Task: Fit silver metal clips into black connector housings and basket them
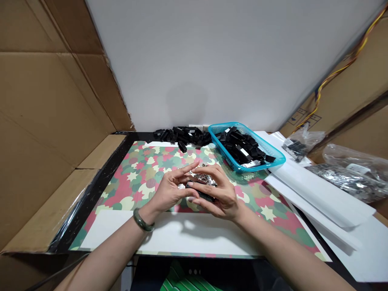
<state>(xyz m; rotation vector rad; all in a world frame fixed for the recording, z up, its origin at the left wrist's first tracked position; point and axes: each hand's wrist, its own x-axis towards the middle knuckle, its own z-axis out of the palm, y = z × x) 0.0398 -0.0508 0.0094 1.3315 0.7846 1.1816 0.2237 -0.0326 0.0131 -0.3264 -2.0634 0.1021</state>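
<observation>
Now, observe your work area. Your right hand (pixel 220 198) is closed around a black plastic piece (pixel 201 193), its fingers wrapped over the piece, which sits between your hands just above the mat. Crumpled silver foil (pixel 203 178) lies against the piece's far side, beneath your right fingers (pixel 209 171). Your left hand (pixel 168 190) is partly open, with its fingers (pixel 189 169) extended toward the foil; you cannot tell from this view whether that hand grips anything.

Both hands are above a camouflage-patterned mat (pixel 136 173), and a jade bangle (pixel 144 220) encircles your left wrist. Beyond the hands, a turquoise plastic basket (pixel 218 137) holds more black pieces (pixel 242 149), and a loose pile of black pieces (pixel 182 135) lies just to its left. To the right are white sheets (pixel 318 194) and two plastic bags (pixel 348 173), one of silvery contents. Cardboard panels (pixel 45 121) line the left side.
</observation>
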